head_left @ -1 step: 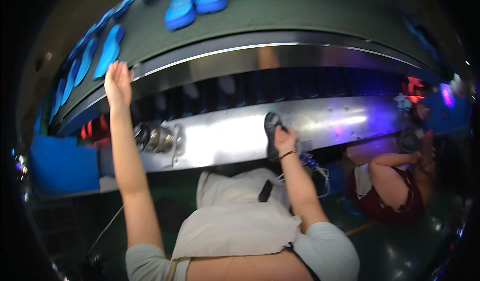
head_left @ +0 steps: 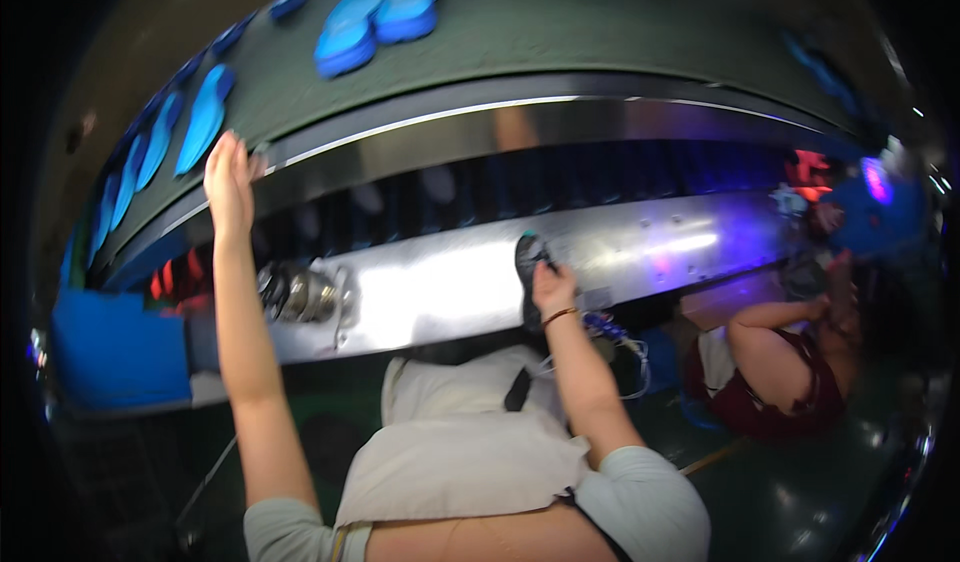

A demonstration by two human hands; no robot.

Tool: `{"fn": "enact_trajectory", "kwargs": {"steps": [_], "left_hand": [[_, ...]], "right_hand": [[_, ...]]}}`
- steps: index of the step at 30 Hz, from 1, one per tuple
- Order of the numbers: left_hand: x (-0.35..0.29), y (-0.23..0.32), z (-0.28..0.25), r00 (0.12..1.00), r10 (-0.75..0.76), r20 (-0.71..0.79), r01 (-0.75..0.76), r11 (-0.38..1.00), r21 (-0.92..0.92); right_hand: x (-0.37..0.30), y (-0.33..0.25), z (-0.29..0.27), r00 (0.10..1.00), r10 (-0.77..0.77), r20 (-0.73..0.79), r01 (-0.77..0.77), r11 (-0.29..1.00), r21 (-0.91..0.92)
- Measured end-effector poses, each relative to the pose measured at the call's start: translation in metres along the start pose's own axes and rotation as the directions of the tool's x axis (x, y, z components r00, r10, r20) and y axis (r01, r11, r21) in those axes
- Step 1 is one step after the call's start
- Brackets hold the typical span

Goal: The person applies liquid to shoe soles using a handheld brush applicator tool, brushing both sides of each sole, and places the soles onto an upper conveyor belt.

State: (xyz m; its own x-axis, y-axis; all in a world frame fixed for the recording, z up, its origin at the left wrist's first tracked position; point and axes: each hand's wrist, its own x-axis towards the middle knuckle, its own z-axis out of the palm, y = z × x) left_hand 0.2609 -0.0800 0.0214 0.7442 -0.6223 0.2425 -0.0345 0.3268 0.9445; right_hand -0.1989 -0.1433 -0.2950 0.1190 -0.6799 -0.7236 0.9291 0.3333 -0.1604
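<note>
High on the left, my left hand (head_left: pixel 230 184) is open with its fingers stretched out together. It is at the edge of the dark green belt (head_left: pixel 560 32), just below a bright blue shoe sole (head_left: pixel 206 117). I cannot tell whether the fingertips touch that sole. My right hand (head_left: pixel 555 290) is closed, pinching the side of a black shoe-shaped piece (head_left: pixel 526 262) with a teal tip. That piece is upright in the view over the metal bench (head_left: pixel 430 297); its lower part is partly hidden by the hand.
A pair of blue soles (head_left: pixel 348 32) and several more at the left lie on the belt. A rounded metal device (head_left: pixel 297 294) stands on the bench. Dark rack slots (head_left: pixel 560 177) run under the belt. White cables (head_left: pixel 640 367) hang at the right, near another person (head_left: pixel 780 372).
The whole view has shifted slightly, with things appearing a little lower and further left. My left hand stays beside the blue sole, and my right hand keeps its pinch on the black piece.
</note>
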Motion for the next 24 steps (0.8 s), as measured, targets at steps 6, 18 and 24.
{"fn": "enact_trajectory", "kwargs": {"steps": [6,18,24], "left_hand": [[-0.019,0.004,0.032,0.685,0.529,0.5,-0.663,0.168,0.73],[-0.026,-0.001,0.049,0.527,0.638,0.562,-0.76,0.057,0.647],[-0.022,-0.007,0.043,0.53,0.591,0.608,-0.757,0.006,0.653]], "right_hand": [[-0.018,0.042,0.02,0.978,-0.013,-0.207,0.06,0.974,0.221],[-0.115,0.093,-0.167,0.964,0.075,0.254,0.264,-0.23,-0.937],[-0.188,0.064,-0.287,0.928,-0.007,-0.372,-0.158,-0.913,-0.376]]}}
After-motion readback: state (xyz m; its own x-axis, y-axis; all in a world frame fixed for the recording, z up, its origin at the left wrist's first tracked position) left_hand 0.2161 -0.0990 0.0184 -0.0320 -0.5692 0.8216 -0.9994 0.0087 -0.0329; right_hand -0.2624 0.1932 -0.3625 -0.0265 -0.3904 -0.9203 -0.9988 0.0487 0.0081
